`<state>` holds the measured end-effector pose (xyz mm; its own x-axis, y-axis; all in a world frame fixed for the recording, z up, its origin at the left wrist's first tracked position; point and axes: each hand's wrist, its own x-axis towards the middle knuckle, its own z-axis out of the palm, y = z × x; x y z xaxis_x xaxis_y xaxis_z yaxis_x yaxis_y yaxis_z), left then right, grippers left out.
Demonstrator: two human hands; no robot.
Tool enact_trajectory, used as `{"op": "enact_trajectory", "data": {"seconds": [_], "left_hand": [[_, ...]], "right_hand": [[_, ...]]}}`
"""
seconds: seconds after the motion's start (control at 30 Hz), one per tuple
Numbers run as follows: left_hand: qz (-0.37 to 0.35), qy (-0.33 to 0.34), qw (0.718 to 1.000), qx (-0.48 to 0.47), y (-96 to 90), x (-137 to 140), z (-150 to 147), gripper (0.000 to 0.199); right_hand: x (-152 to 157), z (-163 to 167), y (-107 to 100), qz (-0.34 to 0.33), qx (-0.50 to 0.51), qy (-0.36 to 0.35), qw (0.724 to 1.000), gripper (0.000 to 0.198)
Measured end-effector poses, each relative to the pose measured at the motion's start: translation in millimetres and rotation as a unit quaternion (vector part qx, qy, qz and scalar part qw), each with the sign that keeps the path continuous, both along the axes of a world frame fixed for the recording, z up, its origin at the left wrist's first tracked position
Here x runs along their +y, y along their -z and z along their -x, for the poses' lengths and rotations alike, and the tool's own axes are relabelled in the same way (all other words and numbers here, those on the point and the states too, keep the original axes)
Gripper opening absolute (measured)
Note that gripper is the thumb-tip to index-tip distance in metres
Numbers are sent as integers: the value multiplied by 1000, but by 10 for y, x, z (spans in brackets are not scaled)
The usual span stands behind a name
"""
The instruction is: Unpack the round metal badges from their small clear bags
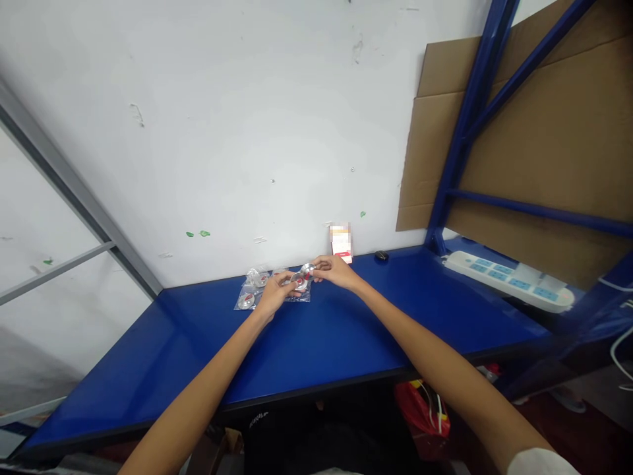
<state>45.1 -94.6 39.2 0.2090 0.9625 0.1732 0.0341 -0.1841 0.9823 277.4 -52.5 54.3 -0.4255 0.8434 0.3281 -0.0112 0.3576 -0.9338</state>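
My left hand (pixel 274 294) is closed around the edge of a round, shiny silver disc (pixel 299 282) with a red mark in its middle. A second silver disc (pixel 307 270), also with some red on it, is pinched in the fingers of my right hand (pixel 336 271). The two discs are close together and overlap in view; I cannot tell whether they touch. Under and beside my left hand lie clear plastic bags (pixel 239 305) on the blue table (pixel 316 343). Another silver disc with a red mark (pixel 246 301) shows at the bags' left side.
A phone-like upright thing with a lit, partly blurred face (pixel 341 244) leans on the white wall (pixel 297 132). A small black object (pixel 381 256) lies right of it. A white power strip (pixel 509 280) stands near the blue metal frame (pixel 448 158), with cardboard (pixel 430 152) behind.
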Motion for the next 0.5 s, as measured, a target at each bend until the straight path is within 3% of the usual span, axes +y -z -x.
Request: {"op": "enact_trajectory", "data": {"seconds": [0.27,0.5], "left_hand": [[-4,0,1000,11,22,9,-4,40],[-79,24,991,104,110,-19,-99,28]], "right_hand": [[6,-11,-25,8,24,-5,1000,37],[53,-71,-48,13,68,35,997,35]]}}
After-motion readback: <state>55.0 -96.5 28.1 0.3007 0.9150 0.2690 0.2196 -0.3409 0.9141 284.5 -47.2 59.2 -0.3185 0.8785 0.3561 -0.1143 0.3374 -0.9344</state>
